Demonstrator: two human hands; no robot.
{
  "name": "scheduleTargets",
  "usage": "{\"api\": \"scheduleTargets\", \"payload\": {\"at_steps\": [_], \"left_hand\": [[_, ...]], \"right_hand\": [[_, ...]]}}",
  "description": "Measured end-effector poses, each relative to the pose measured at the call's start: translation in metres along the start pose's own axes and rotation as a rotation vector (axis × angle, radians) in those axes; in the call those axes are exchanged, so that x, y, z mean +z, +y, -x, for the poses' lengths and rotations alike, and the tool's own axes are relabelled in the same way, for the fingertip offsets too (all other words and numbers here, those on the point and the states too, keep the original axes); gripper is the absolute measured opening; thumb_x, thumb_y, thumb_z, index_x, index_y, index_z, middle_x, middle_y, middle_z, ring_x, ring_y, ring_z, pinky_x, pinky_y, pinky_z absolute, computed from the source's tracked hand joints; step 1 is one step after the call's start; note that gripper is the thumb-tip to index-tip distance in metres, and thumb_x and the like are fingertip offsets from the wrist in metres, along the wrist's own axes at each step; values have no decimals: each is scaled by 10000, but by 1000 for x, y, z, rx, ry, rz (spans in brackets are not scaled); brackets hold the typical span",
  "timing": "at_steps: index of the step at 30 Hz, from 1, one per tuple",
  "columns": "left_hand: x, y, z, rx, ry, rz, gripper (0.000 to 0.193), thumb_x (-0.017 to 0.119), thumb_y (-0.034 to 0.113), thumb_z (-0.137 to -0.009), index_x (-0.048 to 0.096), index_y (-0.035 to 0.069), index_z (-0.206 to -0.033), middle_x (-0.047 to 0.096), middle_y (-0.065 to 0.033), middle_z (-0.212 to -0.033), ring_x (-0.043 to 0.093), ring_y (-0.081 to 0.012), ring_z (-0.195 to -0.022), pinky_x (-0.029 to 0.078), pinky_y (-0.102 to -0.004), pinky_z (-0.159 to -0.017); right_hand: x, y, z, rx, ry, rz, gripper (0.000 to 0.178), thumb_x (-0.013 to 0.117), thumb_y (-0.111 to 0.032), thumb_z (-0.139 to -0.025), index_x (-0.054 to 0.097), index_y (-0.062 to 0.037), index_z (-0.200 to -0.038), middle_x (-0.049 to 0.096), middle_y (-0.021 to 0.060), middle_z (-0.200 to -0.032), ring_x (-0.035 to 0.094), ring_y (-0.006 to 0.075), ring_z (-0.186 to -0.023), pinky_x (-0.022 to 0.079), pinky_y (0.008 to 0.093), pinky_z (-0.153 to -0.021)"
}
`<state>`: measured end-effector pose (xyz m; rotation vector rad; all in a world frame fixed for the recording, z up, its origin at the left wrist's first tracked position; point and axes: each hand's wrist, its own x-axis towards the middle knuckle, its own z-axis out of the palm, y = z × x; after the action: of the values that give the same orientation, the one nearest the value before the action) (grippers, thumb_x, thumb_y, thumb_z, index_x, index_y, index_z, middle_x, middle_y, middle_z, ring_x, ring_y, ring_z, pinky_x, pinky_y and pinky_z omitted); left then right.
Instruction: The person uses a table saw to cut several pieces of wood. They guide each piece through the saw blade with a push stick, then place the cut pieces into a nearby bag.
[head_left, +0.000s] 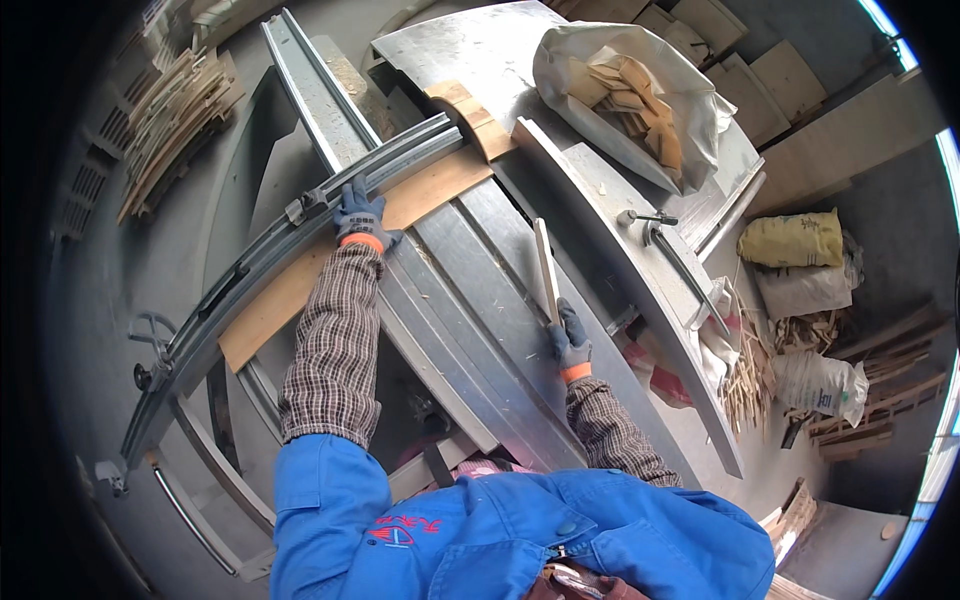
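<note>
My left hand [360, 217], in a grey-blue glove with an orange cuff, grips a long flat wooden board [285, 300] against the metal fence [225, 275]. Its fingers reach onto the fence and its thumb lies by the board's near edge. The board lies across the grooved metal table [470, 290] of a saw machine. My right hand [570, 340], gloved the same way, is closed around the lower end of a narrow pale wood stick [545, 265], which points away from me over the table. A curved wooden piece [470, 115] stands at the board's far right end; no blade shows.
A long metal rail fence [640, 300] with a clamp lever [680, 265] runs along the right. Behind it, a white sack [610, 50] holds wood offcuts. Stacked strips [175, 130] lie far left; a yellow sack [790, 238] and scrap sticks [755, 370] lie at right.
</note>
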<state>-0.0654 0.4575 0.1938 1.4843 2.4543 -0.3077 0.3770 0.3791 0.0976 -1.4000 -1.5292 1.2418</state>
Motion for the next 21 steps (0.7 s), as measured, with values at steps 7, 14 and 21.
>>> {"api": "scheduleTargets", "payload": {"at_steps": [7, 14, 21], "left_hand": [[14, -6, 14, 8, 87, 38, 782, 781, 570, -750, 572, 229, -1422, 13, -116, -1690, 13, -353, -1554, 234, -494, -1223], [153, -29, 55, -134, 830, 585, 564, 862, 407, -731, 674, 92, -1159, 606, -174, -1254, 561, -350, -1160, 453, -477, -1018], [251, -137, 104, -1009, 457, 2410, 257, 782, 327, -891, 659, 116, -972, 639, 10, -746, 618, -76, -641, 501, -179, -481]], "right_hand": [[-5, -10, 10, 0, 14, -19, 532, 647, -136, -945, 513, -24, -1447, 539, 135, -1473, 485, 221, -1372, 360, 313, -1142], [-27, -3, 14, -10, 76, -14, 574, 648, -172, -941, 483, -1, -1463, 533, 153, -1472, 497, 234, -1364, 369, 329, -1139], [-18, 6, 23, -1, 111, -17, 554, 647, -118, -939, 493, -15, -1461, 543, 147, -1466, 505, 227, -1353, 372, 320, -1135]]}}
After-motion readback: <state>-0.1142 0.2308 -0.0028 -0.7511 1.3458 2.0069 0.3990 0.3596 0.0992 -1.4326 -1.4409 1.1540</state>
